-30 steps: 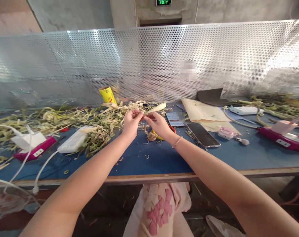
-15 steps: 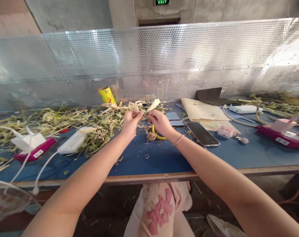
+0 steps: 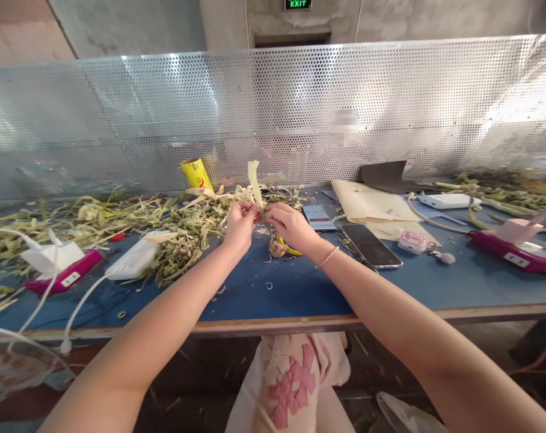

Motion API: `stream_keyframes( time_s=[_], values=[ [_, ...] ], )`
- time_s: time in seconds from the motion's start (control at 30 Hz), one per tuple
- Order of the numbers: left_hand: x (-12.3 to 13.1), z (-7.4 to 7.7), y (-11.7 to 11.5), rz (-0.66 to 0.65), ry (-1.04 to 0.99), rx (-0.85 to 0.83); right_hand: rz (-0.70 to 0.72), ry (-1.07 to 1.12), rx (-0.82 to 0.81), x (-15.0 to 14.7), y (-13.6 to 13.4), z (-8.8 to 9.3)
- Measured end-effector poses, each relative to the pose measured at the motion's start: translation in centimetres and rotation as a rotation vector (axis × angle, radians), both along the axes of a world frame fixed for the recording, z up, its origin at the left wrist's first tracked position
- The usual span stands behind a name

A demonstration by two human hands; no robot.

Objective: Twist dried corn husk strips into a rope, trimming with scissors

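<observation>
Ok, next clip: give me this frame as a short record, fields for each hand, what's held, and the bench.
left hand: left hand pinches the base of the pale leaf strip
right hand: right hand pinches the same strip, fingers close to the left hand's
strip: points upward from between the fingers
bench: blue table; pile of husk scraps to the left
nearby: phone face up on the right; yellow tube by the mesh screen
</observation>
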State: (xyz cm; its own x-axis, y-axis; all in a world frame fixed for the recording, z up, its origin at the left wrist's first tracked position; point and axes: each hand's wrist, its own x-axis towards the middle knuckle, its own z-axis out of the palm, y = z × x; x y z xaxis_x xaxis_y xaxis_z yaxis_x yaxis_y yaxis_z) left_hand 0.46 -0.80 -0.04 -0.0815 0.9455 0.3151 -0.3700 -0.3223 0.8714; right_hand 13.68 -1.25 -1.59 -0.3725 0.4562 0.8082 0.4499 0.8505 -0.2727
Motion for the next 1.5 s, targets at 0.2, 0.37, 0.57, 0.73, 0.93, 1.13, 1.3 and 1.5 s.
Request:
stream_keyframes(
  time_s=[0.2,0.37,0.57,0.73,0.93,1.13,1.3,1.5],
  values=[
    [0.5,-0.3,-0.3,0.018,-0.011,0.03,-0.001,-0.045,0.027,-0.7,-0.2,-0.6],
    [0.6,-0.6,0.0,0.078,-0.041,0.066,-0.009,-0.023,0.0,-1.4,-0.7,-0.6],
    [0.6,-0.9,0.4,0.106,-0.046,0.075,-0.047,0.019,-0.006,-1.7,-0.9,-0.6],
    [0.5,-0.8,0.3,0.139,-0.028,0.054,-0.002,0.016,-0.087,-1.8,-1.0,-0.4],
    [0.2,-1.2,1.3,0.213,-0.042,0.03,0.013,0.038,-0.169,-1.6,-0.9,-0.1],
    [0.3,-1.0,1.3,0.205,-0.118,0.026,0.081,0.034,-0.219,-1.4,-0.8,0.1],
    [0.1,-0.8,1.2,0.183,-0.111,0.024,0.123,0.006,-0.273,-1.2,-0.9,0.3],
    [-0.2,-0.6,1.2,0.085,-0.041,0.014,0.175,-0.042,-0.3,-0.6,-1.0,0.5]
  ],
)
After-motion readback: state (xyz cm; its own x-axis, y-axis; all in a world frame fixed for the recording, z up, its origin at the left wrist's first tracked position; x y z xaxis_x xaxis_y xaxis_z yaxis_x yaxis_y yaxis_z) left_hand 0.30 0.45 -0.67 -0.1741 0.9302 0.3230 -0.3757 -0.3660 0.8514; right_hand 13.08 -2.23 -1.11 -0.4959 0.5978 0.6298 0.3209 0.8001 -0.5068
